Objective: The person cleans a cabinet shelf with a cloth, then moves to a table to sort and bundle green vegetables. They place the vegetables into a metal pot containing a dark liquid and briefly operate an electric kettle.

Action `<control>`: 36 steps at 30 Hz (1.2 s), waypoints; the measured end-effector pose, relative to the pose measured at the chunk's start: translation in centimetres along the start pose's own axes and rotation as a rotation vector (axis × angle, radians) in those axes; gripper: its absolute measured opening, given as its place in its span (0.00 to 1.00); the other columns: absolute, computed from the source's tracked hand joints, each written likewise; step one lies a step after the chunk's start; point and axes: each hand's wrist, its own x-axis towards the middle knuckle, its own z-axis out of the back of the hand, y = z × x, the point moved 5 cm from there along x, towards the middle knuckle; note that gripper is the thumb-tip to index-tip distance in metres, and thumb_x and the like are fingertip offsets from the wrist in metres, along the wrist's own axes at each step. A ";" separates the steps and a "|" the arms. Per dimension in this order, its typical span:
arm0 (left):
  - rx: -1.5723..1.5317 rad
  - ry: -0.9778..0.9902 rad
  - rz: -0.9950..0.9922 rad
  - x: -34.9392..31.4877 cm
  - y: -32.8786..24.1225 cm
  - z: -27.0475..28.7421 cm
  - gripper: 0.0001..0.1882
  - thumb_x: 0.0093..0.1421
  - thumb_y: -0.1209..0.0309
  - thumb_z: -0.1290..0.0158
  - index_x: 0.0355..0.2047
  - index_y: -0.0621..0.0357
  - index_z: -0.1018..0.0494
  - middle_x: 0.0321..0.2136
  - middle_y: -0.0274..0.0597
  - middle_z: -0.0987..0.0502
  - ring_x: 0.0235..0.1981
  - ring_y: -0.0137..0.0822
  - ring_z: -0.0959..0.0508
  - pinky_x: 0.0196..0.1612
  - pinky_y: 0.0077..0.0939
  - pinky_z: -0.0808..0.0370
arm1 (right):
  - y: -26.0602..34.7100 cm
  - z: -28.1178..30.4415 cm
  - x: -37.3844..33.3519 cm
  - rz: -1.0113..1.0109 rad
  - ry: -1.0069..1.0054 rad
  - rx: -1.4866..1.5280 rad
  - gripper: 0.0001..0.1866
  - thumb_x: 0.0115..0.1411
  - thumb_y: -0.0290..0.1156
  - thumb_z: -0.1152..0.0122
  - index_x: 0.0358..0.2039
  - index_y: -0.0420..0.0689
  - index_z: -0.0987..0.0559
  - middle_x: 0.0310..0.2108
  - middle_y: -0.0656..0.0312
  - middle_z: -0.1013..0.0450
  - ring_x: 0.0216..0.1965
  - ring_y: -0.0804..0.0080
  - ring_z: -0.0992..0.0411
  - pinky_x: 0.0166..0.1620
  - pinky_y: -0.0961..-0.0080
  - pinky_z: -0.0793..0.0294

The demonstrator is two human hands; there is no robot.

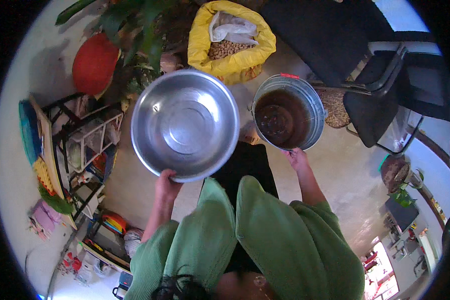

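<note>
My left hand is closed on the near rim of a wide, shiny metal basin, thumb over the edge. Nothing lies inside the basin. To its right, my right hand grips the near rim of a metal bucket, which has a red grip on its handle at the far side. The bucket's inside is brown and dark toward the bottom; whether liquid is in it I cannot tell. Basin and bucket are apart. Beyond them stands an open yellow sack with nuts or beans and a whitish bag in it.
Black chairs stand at the right, a dark table at the far right. A rack with mixed items lines the left wall, near a red round object and a leafy plant. A potted plant is at the right.
</note>
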 end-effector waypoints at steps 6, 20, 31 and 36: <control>-0.103 0.096 -0.155 -3.8 0.0 4.5 0.18 0.52 0.80 0.55 0.45 0.69 0.35 0.48 0.51 0.31 0.52 0.49 0.29 0.59 0.54 0.30 | 1.9 -1.2 -15.0 0.305 0.041 -0.174 0.13 0.61 0.24 0.52 0.46 0.38 0.31 0.41 0.55 0.27 0.36 0.64 0.25 0.40 0.69 0.20; -0.866 0.087 -0.220 -17.1 10.6 24.4 0.25 0.50 0.83 0.53 0.51 0.70 0.39 0.50 0.55 0.33 0.53 0.51 0.29 0.59 0.55 0.30 | 0.7 -15.9 -29.3 0.733 0.502 -0.848 0.19 0.58 0.22 0.51 0.51 0.35 0.32 0.42 0.54 0.29 0.30 0.67 0.26 0.25 0.74 0.21; -1.270 0.117 -0.457 -19.7 12.4 47.1 0.30 0.48 0.84 0.52 0.55 0.67 0.40 0.52 0.54 0.33 0.54 0.53 0.30 0.62 0.56 0.33 | -23.6 -28.9 -25.3 0.231 0.408 -0.968 0.15 0.52 0.21 0.52 0.40 0.28 0.36 0.34 0.39 0.30 0.23 0.47 0.26 0.19 0.75 0.21; -1.265 0.124 -0.477 -19.9 5.7 56.5 0.28 0.49 0.82 0.51 0.53 0.67 0.39 0.50 0.53 0.31 0.52 0.51 0.28 0.60 0.53 0.31 | -34.6 -36.0 -28.2 0.216 0.421 -1.007 0.15 0.55 0.23 0.54 0.41 0.26 0.38 0.31 0.36 0.30 0.24 0.44 0.24 0.21 0.75 0.18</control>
